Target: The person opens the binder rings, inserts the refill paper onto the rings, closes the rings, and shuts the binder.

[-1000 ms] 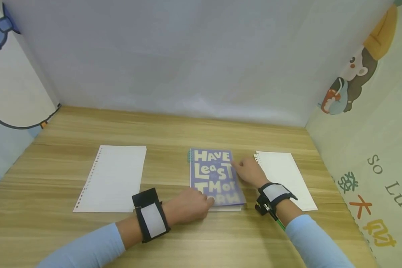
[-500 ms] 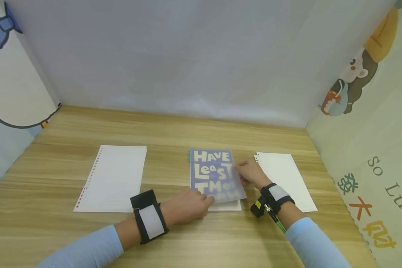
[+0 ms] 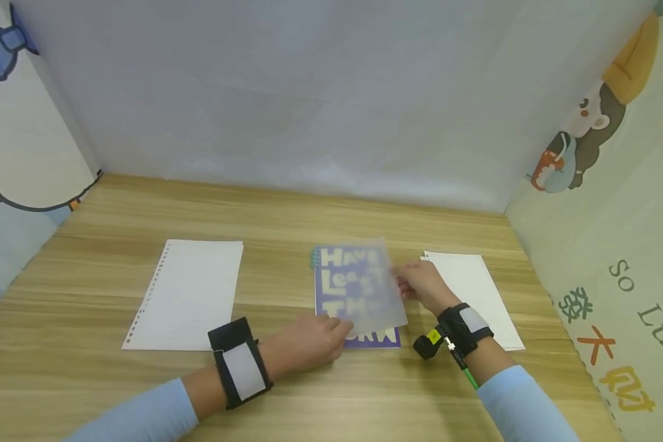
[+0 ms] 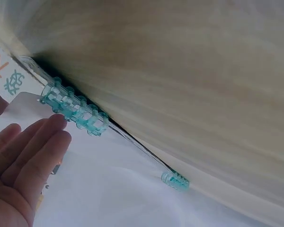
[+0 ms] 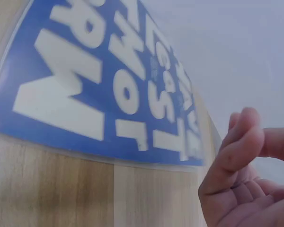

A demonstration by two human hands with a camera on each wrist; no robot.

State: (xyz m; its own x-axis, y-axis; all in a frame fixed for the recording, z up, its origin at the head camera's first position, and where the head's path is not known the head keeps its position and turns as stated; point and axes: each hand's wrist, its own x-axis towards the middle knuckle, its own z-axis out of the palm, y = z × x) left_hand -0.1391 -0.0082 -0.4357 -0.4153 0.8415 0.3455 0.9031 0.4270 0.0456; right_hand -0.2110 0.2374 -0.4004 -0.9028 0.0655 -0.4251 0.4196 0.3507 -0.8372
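A ring notebook (image 3: 381,339) lies mid-table, its blue sheet printed with large pale letters. Thumb and fingers of my right hand (image 3: 428,287) pinch the right edge of its translucent cover (image 3: 381,307), raised at a slant over the blue sheet. The lettering looks hazy through it, while the bottom line shows uncovered. At the notebook's lower left is my left hand (image 3: 308,344), fingertips at the near edge. The left wrist view shows that hand's fingers (image 4: 42,161) fairly straight beside the teal binding rings (image 4: 75,109).
White hole-punched sheets (image 3: 188,291) lie to the left on the wooden table (image 3: 331,399). Another white stack (image 3: 477,294) lies to the right, partly behind my right hand. A pale wall (image 3: 309,92) stands behind the table, and a printed wall (image 3: 613,245) at the right.
The blue sheet, lifted earlier with white pages showing beneath, has dropped flat. Only the translucent cover stays raised in my right hand. My left hand has barely moved.
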